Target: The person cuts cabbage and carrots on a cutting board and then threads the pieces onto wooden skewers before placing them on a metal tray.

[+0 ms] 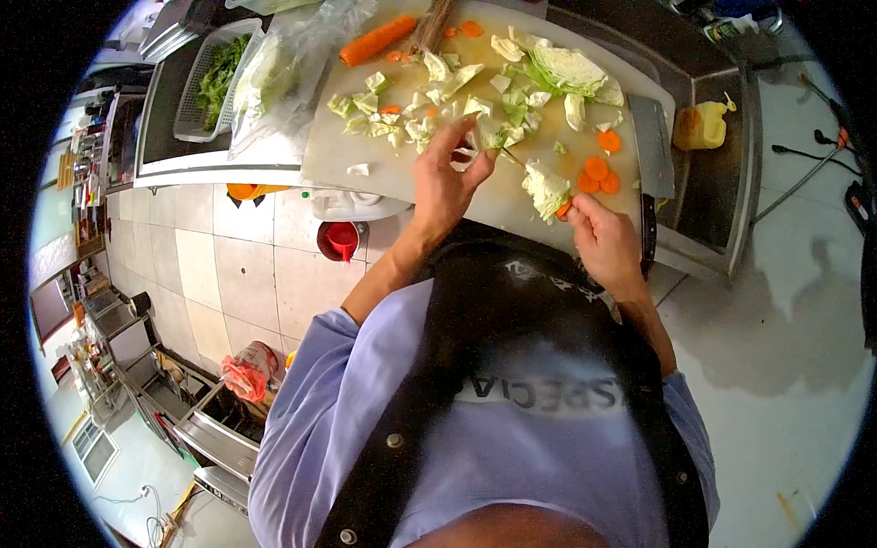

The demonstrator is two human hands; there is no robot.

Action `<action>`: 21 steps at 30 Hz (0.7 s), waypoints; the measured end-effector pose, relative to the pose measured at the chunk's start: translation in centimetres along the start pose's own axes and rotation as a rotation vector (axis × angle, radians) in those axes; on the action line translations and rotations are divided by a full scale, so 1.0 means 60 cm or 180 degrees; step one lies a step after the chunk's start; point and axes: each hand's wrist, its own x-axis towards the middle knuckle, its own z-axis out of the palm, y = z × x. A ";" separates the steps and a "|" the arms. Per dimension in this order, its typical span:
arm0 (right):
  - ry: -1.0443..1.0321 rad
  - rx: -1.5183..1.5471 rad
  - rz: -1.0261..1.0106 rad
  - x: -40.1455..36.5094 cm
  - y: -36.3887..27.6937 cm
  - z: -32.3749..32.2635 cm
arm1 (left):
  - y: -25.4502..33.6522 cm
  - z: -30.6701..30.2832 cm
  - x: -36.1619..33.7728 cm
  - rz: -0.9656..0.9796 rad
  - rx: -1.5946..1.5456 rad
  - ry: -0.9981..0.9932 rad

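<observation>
Our right hand [605,245] partly hides a carrot slice [563,209]; beyond our left hand [448,183], the top edge cuts off thin sticks [431,29].

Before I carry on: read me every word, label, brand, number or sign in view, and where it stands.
"SPECIA", upside down in this view: on the dark apron; any letters beyond it are lost in the dark cloth.
White marks near the apron's far edge: too blurred to read.
Bucket on the floor and yellow container: any print too small to read.
</observation>
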 end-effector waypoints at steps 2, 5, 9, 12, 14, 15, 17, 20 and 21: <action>-0.0030 -0.0033 0.0053 0.002 0.003 0.004 | -0.006 0.002 0.001 -0.0036 0.0004 0.0027; -0.0067 0.0053 0.0081 0.004 0.008 0.005 | -0.012 0.006 -0.005 -0.0119 0.0075 -0.0029; -0.0079 -0.0166 0.0079 0.015 0.002 0.016 | 0.012 0.019 -0.031 0.0133 0.0091 -0.0292; -0.0140 0.0152 0.0116 0.022 0.019 0.023 | 0.017 0.021 -0.028 0.0047 0.0248 -0.0354; -0.0045 0.0414 -0.0076 0.030 0.051 0.041 | 0.025 0.018 -0.029 0.0086 0.0189 -0.0421; 0.0001 0.0549 -0.0181 0.033 0.060 0.043 | 0.030 0.016 -0.027 0.0191 0.0095 -0.0439; -0.0470 0.1760 0.0460 0.035 0.074 0.032 | 0.028 0.011 -0.023 0.0204 -0.0294 -0.0407; -0.0811 0.2489 0.0860 0.031 0.063 0.018 | 0.008 0.011 -0.013 -0.0054 -0.1212 -0.0383; -0.0875 0.2556 0.0907 0.028 0.055 0.014 | 0.007 0.018 -0.013 -0.0148 -0.1533 -0.0440</action>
